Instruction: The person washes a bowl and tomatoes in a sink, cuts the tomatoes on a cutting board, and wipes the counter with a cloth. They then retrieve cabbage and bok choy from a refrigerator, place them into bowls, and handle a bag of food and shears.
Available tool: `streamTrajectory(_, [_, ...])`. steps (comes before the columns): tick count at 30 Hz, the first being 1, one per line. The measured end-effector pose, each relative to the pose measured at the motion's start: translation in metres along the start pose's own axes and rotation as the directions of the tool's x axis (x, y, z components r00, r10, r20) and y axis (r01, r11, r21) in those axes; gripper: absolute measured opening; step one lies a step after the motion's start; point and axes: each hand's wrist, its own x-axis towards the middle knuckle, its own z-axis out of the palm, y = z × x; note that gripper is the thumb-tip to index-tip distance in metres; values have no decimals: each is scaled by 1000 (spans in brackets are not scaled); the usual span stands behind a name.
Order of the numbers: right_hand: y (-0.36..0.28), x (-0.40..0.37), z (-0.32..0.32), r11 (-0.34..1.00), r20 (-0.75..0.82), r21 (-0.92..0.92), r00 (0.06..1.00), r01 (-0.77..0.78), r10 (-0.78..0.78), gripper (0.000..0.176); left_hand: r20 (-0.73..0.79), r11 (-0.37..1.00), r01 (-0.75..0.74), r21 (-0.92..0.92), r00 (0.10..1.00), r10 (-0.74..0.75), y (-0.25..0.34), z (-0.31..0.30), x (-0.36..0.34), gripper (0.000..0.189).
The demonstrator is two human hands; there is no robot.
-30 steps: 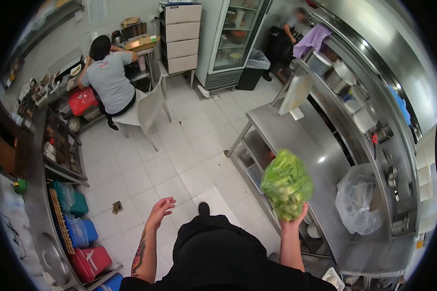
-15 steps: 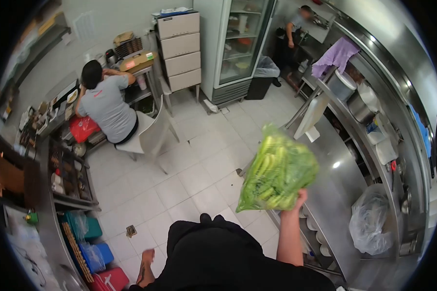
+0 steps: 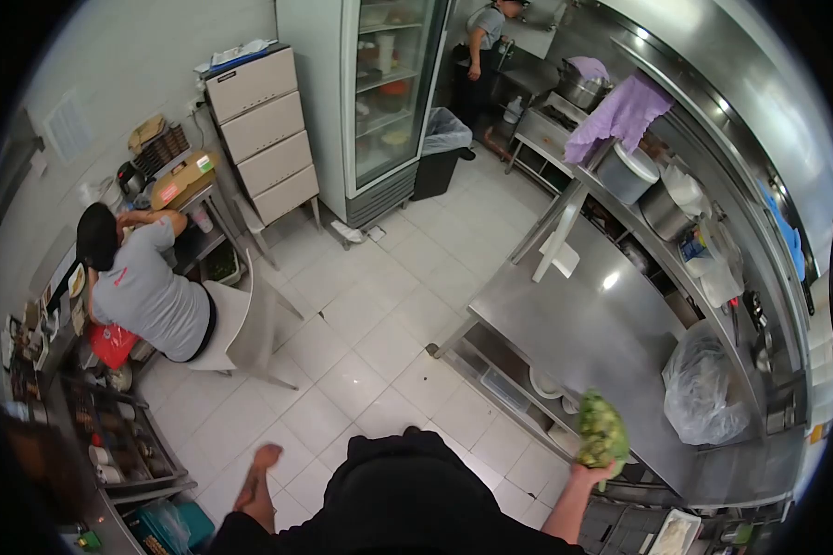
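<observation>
Lowered beside the steel table, the bag of greens is grasped by the right hand; left hand hangs released.

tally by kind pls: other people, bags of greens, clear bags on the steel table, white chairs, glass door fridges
other people: 2 (seated person, person at the back)
bag of greens: 1, in right hand
clear bag on steel table: 1
white chair: 1
fridge: 1
total: 6

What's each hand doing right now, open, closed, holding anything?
Left hand: hangs by the side, nothing seen in it; open or closed cannot be told.
Right hand: closed on a bag of green vegetables.
</observation>
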Motion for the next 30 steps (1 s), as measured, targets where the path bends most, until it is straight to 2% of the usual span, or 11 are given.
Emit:
streamTrajectory(2, [-32,48,16,991,21,73,993,111,-113,65,-153,823,359,-441,873,-462,49,-123,32,42])
streamTrajectory(7, [-98,167,55,957,-110,3,951,289,-287,70,-261,901,251,-353,899,-352,70,-242,133,42])
streamTrajectory(10, [-93,245,14,970,-39,-219,992,106,-118,72,-288,937,165,-309,922,-257,133,-270,164,40])
streamTrajectory(12, [-53,241,24,860,-410,-505,854,80,-320,71,-214,922,119,-368,954,-208,159,-269,186,39])
streamTrajectory(15, [52,229,9,599,64,-609,785,520,-616,33,-28,884,45,-464,997,-66,212,-265,211,37])
streamTrajectory(17, [134,103,75,646,212,-680,937,345,-277,31,95,884,17,-468,995,31,215,-280,245,37])
streamTrajectory(19, [205,19,130,549,467,-749,884,372,38,25,251,835,23,-549,958,138,200,-299,317,35])
streamTrajectory(23, [333,-54,214,376,535,-843,673,385,511,20,-105,864,-338,-373,941,323,218,-446,505,33])
streamTrajectory(27, [411,-73,298,100,560,-749,545,655,624,20,-315,871,-475,-123,851,419,345,-673,630,39])
streamTrajectory(28, [429,-73,311,157,538,-805,593,572,599,22,-497,742,-666,-74,669,552,374,-713,655,45])
streamTrajectory(30, [446,-81,355,138,510,-825,619,547,596,23,-366,734,-679,-4,684,631,442,-810,690,51])
